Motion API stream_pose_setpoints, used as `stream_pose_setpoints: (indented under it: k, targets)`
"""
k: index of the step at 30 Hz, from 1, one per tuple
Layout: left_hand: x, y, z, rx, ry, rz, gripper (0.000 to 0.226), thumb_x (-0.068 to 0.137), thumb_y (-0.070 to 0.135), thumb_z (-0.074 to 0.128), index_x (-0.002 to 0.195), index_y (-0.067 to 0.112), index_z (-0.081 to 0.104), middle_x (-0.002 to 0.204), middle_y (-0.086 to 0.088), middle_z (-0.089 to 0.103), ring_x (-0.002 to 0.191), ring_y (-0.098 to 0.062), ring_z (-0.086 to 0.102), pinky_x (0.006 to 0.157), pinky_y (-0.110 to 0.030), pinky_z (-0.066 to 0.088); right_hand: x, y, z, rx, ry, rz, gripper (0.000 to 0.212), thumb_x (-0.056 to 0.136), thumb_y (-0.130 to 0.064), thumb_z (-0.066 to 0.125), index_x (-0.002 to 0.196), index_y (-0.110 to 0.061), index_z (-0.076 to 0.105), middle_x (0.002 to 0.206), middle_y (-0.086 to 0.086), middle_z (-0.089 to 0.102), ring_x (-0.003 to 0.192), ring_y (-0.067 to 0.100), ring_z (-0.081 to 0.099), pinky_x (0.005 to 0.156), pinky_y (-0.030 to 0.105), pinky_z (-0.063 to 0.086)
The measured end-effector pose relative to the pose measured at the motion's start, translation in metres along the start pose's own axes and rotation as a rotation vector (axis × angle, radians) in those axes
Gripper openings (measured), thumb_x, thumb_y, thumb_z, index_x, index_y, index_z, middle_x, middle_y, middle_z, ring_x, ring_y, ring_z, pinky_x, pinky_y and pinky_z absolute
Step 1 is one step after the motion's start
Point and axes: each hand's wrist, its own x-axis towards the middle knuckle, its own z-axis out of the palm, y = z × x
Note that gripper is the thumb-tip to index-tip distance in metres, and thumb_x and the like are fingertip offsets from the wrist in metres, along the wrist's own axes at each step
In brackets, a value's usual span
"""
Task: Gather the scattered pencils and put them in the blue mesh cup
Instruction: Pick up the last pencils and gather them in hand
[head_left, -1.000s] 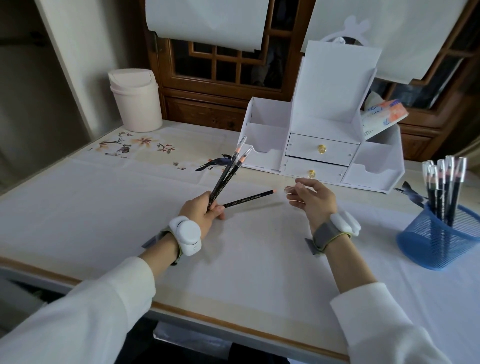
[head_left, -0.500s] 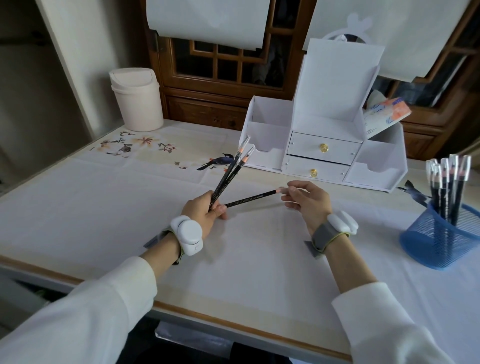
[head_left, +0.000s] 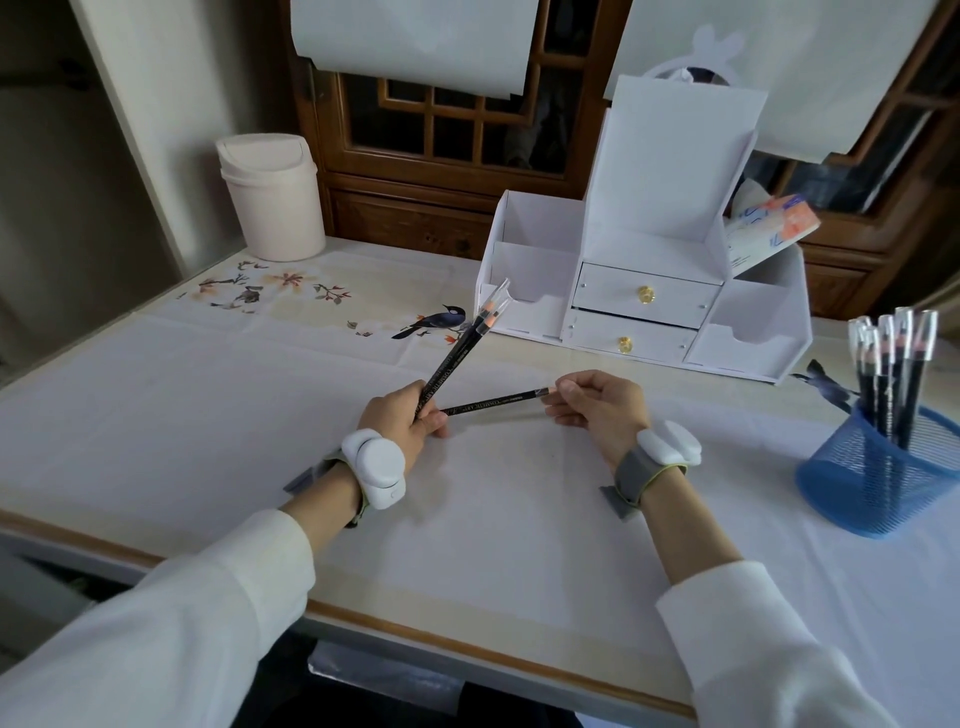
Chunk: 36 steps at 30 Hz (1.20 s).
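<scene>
The right hand is pinching the right end of a single pencil lying left to right, probably passing it to the left hand. That hand is clenching a bundle of pencils, tips slanting up and far-right. The blue mesh cup is standing at the near right, already holding other pencils upright.

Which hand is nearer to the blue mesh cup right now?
Right. The right hand, pinching a single pencil by its end, is mid-table, left of the blue mesh cup and apart from it; the left hand, gripping several pencils, is farther left.
</scene>
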Motion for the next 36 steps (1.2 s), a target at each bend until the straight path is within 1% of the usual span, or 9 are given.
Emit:
stream_pose_setpoints:
  k: [3, 10, 14, 21, 23, 26, 31, 34, 36]
  targets:
    - [0.001, 0.000, 0.001, 0.019, 0.001, -0.002, 0.041, 0.088, 0.012, 0.057, 0.060, 0.024, 0.029, 0.066, 0.008, 0.067, 0.079, -0.024, 0.068, 0.062, -0.022, 0.042, 0.000, -0.001, 0.003, -0.035, 0.009, 0.020, 0.021, 0.091, -0.004, 0.053, 0.073, -0.007, 0.061, 0.054, 0.000, 0.068, 0.052, 0.017, 0.064, 0.055, 0.022, 0.056]
    - [-0.002, 0.006, 0.003, 0.147, -0.029, -0.014, 0.023, 0.093, 0.018, 0.051, 0.076, 0.019, 0.036, 0.086, -0.002, 0.074, 0.079, -0.026, 0.062, 0.065, -0.024, 0.036, -0.011, -0.014, 0.009, 0.109, -0.004, 0.122, 0.017, 0.086, 0.007, 0.056, 0.081, -0.009, 0.054, 0.079, 0.011, 0.063, 0.058, 0.011, 0.068, 0.058, 0.018, 0.056]
    - [-0.007, 0.013, 0.002, 0.204, -0.059, -0.008, 0.019, 0.094, 0.018, 0.047, 0.089, 0.012, 0.030, 0.088, -0.007, 0.069, 0.074, -0.027, 0.058, 0.066, -0.027, 0.040, -0.025, -0.027, 0.019, 0.320, -0.058, 0.118, 0.035, 0.076, 0.016, 0.060, 0.093, -0.011, 0.047, 0.094, 0.015, 0.064, 0.077, 0.022, 0.066, 0.076, 0.029, 0.054]
    - [-0.029, 0.044, 0.011, 0.165, -0.137, 0.091, 0.017, 0.094, 0.013, 0.041, 0.111, 0.012, 0.040, 0.071, 0.004, 0.055, 0.058, -0.016, 0.047, 0.057, -0.023, 0.034, -0.042, -0.055, 0.031, 0.389, -0.139, 0.021, 0.038, 0.081, -0.002, 0.067, 0.112, -0.007, 0.046, 0.095, 0.008, 0.066, 0.089, 0.020, 0.064, 0.080, 0.030, 0.054]
    - [-0.032, 0.060, 0.014, 0.180, -0.157, 0.134, 0.003, 0.096, 0.018, 0.041, 0.098, 0.016, 0.040, 0.072, 0.000, 0.055, 0.063, -0.019, 0.051, 0.064, -0.024, 0.037, -0.047, -0.065, 0.032, 0.371, -0.150, -0.007, 0.028, 0.086, -0.005, 0.062, 0.110, -0.004, 0.050, 0.097, 0.012, 0.066, 0.085, 0.020, 0.066, 0.077, 0.028, 0.057]
    - [-0.034, 0.082, 0.022, 0.186, -0.194, 0.139, 0.008, 0.097, 0.022, 0.039, 0.092, 0.017, 0.035, 0.075, -0.005, 0.054, 0.068, -0.022, 0.052, 0.066, -0.029, 0.040, -0.051, -0.077, 0.034, 0.335, -0.146, -0.035, 0.005, 0.093, -0.010, 0.053, 0.097, -0.009, 0.055, 0.080, 0.007, 0.072, 0.072, 0.020, 0.070, 0.071, 0.028, 0.058]
    - [-0.047, 0.120, 0.034, 0.038, -0.294, 0.135, 0.012, 0.092, 0.026, 0.046, 0.093, 0.014, 0.045, 0.074, -0.002, 0.061, 0.064, -0.020, 0.058, 0.062, -0.025, 0.050, -0.062, -0.101, 0.017, 0.269, -0.042, -0.108, 0.014, 0.096, -0.009, 0.046, 0.086, -0.008, 0.056, 0.059, 0.002, 0.066, 0.054, 0.016, 0.064, 0.062, 0.025, 0.058]
    - [-0.054, 0.139, 0.042, 0.036, -0.356, 0.183, 0.024, 0.093, 0.028, 0.044, 0.101, 0.007, 0.052, 0.094, -0.012, 0.069, 0.084, -0.032, 0.065, 0.079, -0.038, 0.054, -0.069, -0.108, 0.000, 0.225, -0.043, -0.128, 0.018, 0.096, -0.004, 0.043, 0.084, -0.007, 0.055, 0.065, 0.009, 0.061, 0.056, 0.017, 0.062, 0.064, 0.027, 0.058]
    - [-0.056, 0.147, 0.045, 0.029, -0.377, 0.216, 0.034, 0.091, 0.035, 0.040, 0.104, 0.005, 0.053, 0.101, -0.010, 0.071, 0.091, -0.032, 0.065, 0.084, -0.037, 0.052, -0.073, -0.109, -0.009, 0.212, -0.070, -0.129, 0.019, 0.097, -0.003, 0.041, 0.083, -0.006, 0.054, 0.065, 0.011, 0.060, 0.054, 0.016, 0.062, 0.062, 0.025, 0.057]
